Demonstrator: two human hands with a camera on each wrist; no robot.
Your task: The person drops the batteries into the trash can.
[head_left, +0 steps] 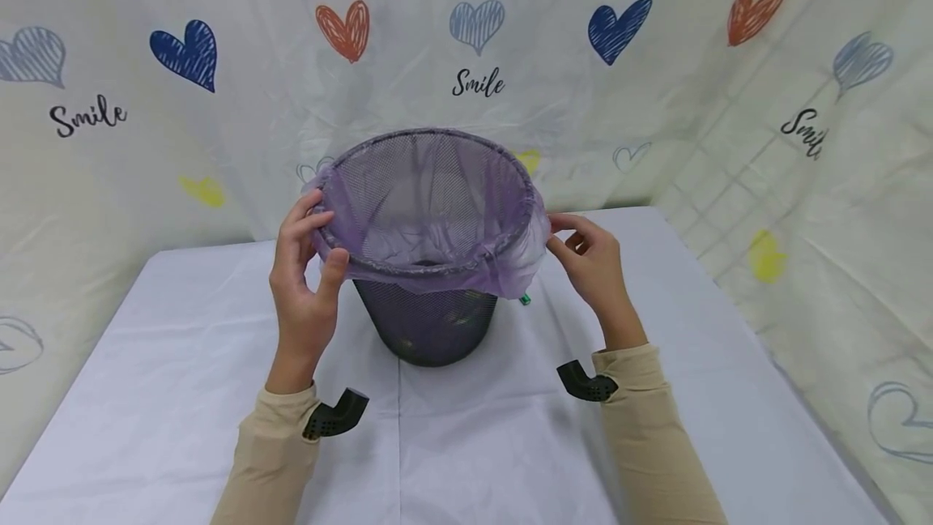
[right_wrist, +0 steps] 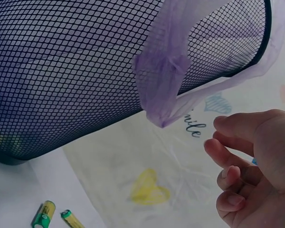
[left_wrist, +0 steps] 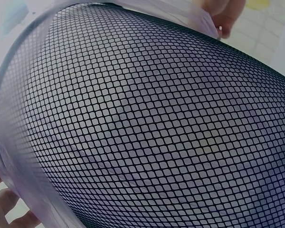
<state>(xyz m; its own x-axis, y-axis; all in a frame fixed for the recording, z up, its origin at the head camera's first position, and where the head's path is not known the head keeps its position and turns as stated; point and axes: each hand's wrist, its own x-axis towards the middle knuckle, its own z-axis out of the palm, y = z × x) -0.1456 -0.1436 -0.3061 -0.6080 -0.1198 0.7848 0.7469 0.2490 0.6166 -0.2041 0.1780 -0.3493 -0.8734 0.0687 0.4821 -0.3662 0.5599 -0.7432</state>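
Observation:
A black mesh wastebasket (head_left: pixel 430 330) stands on the table, lined with a thin purple trash bag (head_left: pixel 510 266) folded outward over its rim. My left hand (head_left: pixel 302 290) rests against the left of the rim, fingertips and thumb spread on the bag's edge. Some of its fingers (left_wrist: pixel 2 204) show beside the bag in the left wrist view. At the basket's right is my right hand (head_left: pixel 586 253), thumb and forefinger close to the bag. In the right wrist view its loosely bent fingers (right_wrist: pixel 218 147) hold nothing, and a bunched corner of the bag hangs nearby.
Two green-and-gold batteries (right_wrist: pixel 44 213) lie on the white-covered table (head_left: pixel 219 330) by the basket. More green and gold shows through the mesh near its base. A pale curtain (head_left: pixel 408 39) with hearts and "Smile" print hangs behind.

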